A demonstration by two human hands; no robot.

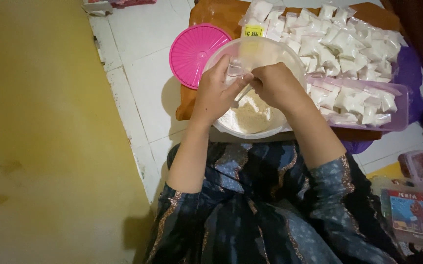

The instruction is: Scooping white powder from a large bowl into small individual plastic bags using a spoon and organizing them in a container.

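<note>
A small clear bag (234, 68) is held over the bowl (289, 58) by both hands. The left hand (216, 95) has its fingers closed on the bag's left side, the thumb lying across the front. The right hand (276, 85) meets it from the other side, its fingers pinched together at the bag's edge; whether anything else is gripped there cannot be told.

The bowl is clear plastic and holds pale powder (250, 115) in its bottom, directly under the hands. A pink lid (194, 51) lies just left of the bowl, overlapped by its rim. Right of the bowl, a pink tray (400, 110) is filled with packets (355, 102) of white stuff. More of the packets are heaped behind the tray, beyond the bowl. All of this sits on a brown board (216, 14) laid on the tiled floor (143, 83).
</note>
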